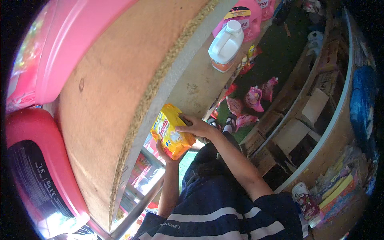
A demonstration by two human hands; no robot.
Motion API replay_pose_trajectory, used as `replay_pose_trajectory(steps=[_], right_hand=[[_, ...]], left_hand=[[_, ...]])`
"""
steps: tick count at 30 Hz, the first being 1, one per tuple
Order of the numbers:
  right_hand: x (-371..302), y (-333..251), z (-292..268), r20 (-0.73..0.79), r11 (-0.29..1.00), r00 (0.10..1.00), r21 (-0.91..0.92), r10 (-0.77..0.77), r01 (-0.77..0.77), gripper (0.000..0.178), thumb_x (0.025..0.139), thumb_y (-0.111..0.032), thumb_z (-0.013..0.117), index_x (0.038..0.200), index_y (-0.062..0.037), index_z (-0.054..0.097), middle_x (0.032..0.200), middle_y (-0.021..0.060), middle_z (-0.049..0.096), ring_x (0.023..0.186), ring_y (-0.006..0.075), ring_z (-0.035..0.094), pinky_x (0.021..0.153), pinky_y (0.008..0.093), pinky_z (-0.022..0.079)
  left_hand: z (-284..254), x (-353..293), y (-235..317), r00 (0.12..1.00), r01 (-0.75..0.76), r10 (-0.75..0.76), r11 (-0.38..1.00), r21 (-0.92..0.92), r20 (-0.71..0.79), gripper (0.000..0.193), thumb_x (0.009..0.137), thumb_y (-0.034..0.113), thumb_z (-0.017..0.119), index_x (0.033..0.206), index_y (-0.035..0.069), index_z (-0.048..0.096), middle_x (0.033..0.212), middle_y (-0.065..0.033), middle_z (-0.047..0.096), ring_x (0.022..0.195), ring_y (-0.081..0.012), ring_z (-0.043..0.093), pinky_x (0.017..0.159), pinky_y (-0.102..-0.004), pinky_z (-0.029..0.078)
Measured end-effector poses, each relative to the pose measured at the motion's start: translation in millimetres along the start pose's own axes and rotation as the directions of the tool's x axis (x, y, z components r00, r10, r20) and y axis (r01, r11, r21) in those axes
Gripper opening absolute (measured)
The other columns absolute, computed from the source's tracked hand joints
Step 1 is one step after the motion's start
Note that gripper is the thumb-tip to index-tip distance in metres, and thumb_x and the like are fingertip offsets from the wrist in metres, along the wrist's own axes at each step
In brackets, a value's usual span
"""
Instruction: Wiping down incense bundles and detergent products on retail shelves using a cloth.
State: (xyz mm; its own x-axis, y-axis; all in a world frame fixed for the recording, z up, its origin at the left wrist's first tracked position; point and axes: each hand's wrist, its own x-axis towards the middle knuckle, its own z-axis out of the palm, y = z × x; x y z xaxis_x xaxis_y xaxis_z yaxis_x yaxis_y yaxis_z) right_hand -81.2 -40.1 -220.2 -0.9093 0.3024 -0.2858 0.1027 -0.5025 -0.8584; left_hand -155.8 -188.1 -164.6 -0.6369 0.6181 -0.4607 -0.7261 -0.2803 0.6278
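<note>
A glossy yellow plastic packet (173,136) with orange and red print is held up beside the edge of a wooden shelf. My left hand (166,154) supports it from below and the near side, its fingers partly hidden behind the packet. From the right, my right hand (197,127) grips the upper side, thumb on the front face. On a lower board beyond stands a white handled jug (227,47) with an orange label, apart from both hands.
The thick wooden shelf (120,68) fills the left, with large pink bottles (46,156) on it. Pink jugs (247,20) stand behind the white one. Several pink pouches (253,98) lie on the green floor. Cardboard boxes (294,136) line shelving at right.
</note>
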Motion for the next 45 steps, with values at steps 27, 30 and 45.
replay_pose_trajectory(steps=[27,30,45], right_hand=[[-129.2,-25.6,-71.8,-0.581,0.922,0.806,0.244,-0.109,0.300,0.081,0.080,-0.029,0.072,0.139,0.0044,0.028,0.135,0.0157,0.042,0.122,0.0201,0.044,0.100,0.0323,0.039],[-122.7,-50.4,-54.1,-0.572,0.926,0.811,0.228,-0.124,0.302,0.081,0.080,-0.031,0.072,0.139,0.0043,0.028,0.135,0.0169,0.042,0.122,0.0208,0.044,0.100,0.0322,0.039],[-323.3,-126.6,-67.3,-0.988,0.837,-0.054,-0.154,-0.147,0.525,0.059,0.084,-0.033,0.064,0.128,0.0013,0.046,0.123,0.0138,0.053,0.113,0.0211,0.052,0.096,0.0337,0.042]], left_hand=[[75.7,39.8,-76.2,0.951,0.290,-0.309,0.879,0.379,-0.010,0.051,0.088,0.040,0.050,0.122,0.002,0.047,0.112,-0.0144,0.058,0.099,-0.0269,0.059,0.089,-0.0404,0.048],[18.7,68.0,-60.9,0.944,0.262,-0.313,0.903,0.342,0.103,0.052,0.088,0.043,0.047,0.122,0.003,0.048,0.115,-0.0129,0.057,0.102,-0.0269,0.057,0.090,-0.0419,0.047],[310.1,-36.5,-157.8,0.481,0.292,-0.667,0.734,0.613,0.569,0.057,0.085,0.023,0.057,0.132,-0.001,0.036,0.120,-0.0131,0.053,0.107,-0.0204,0.055,0.091,-0.0332,0.045]])
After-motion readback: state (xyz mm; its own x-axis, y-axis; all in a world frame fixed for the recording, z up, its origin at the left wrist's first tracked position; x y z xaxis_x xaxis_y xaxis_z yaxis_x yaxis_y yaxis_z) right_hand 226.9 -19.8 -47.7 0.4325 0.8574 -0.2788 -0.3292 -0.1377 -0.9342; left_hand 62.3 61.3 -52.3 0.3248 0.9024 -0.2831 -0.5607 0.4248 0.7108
